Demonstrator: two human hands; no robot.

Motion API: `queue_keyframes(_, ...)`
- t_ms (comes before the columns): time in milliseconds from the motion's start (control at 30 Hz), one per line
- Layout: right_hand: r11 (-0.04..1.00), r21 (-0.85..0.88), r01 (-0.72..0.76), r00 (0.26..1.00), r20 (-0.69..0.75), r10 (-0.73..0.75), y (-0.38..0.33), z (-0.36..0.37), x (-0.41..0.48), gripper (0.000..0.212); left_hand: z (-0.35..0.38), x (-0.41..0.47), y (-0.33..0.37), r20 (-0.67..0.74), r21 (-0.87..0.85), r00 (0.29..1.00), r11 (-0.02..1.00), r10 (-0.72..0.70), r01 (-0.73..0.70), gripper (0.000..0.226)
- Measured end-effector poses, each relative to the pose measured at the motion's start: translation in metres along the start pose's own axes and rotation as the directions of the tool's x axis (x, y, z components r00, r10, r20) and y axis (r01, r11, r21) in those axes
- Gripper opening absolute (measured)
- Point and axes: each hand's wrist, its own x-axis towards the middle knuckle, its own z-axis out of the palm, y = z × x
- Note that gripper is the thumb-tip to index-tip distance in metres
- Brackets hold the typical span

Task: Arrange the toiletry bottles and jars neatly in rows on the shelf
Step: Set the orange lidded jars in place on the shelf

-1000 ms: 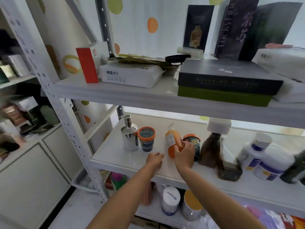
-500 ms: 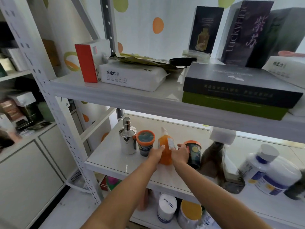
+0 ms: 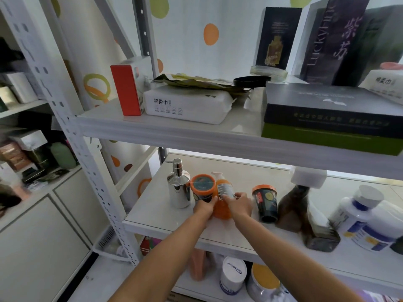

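Orange pump bottle point(image 3: 222, 207) is sitting on the shelf point(image 3: 161, 216), orange-lidded jar point(image 3: 202, 185) at its nine o'clock; I'm clasping its sides with left hand point(image 3: 204, 207) and right hand point(image 3: 239, 203), best easing it upright into line.

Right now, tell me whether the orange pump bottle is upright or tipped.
Upright: the orange pump bottle stands pump-up on the shelf, left hand and right hand gripping its sides.

Before me, a red box point(image 3: 125, 90) stands on the upper shelf point(image 3: 174, 136) just beside a white tissue pack point(image 3: 185, 105), with a dark flat box point(image 3: 327, 105) to the right.
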Motion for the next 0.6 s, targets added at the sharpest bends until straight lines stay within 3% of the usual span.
queue_keyframes(67, 0.999, -0.05, 0.001, 0.999, -0.034, -0.003, -0.003, 0.004, -0.003, 0.054, -0.014, -0.014, 0.007, -0.019, 0.008, 1.0, 1.0, -0.006, 0.006, 0.053)
queue_keyframes(167, 0.995, -0.096, -0.018, 0.998, -0.065, 0.011, -0.007, 0.008, -0.007, 0.056, -0.028, -0.031, 0.016, -0.045, 0.076, 0.999, 0.997, 0.006, -0.002, 0.043)
queue_keyframes(233, 0.989, -0.145, -0.022, 0.997, -0.071, 0.012, -0.012, 0.01, -0.01, 0.06, -0.033, -0.036, 0.019, -0.08, 0.259, 0.995, 0.965, 0.066, -0.043, 0.038)
queue_keyframes(367, 0.954, -0.295, 0.048, 0.997, -0.041, -0.063, -0.016, 0.013, -0.012, 0.06, -0.038, -0.043, 0.023, -0.117, 0.596, 0.961, 0.792, 0.251, -0.134, 0.03)
queue_keyframes(467, 0.914, -0.365, 0.175, 0.984, 0.025, -0.178, -0.016, 0.014, -0.01, 0.051, -0.036, -0.041, 0.023, -0.117, 0.615, 0.951, 0.773, 0.285, -0.156, 0.034)
queue_keyframes(600, 0.824, -0.442, 0.355, 0.935, 0.19, -0.301, -0.023, 0.012, -0.006, 0.052, -0.034, -0.04, 0.022, -0.087, 0.499, 0.964, 0.849, 0.25, -0.175, 0.045)
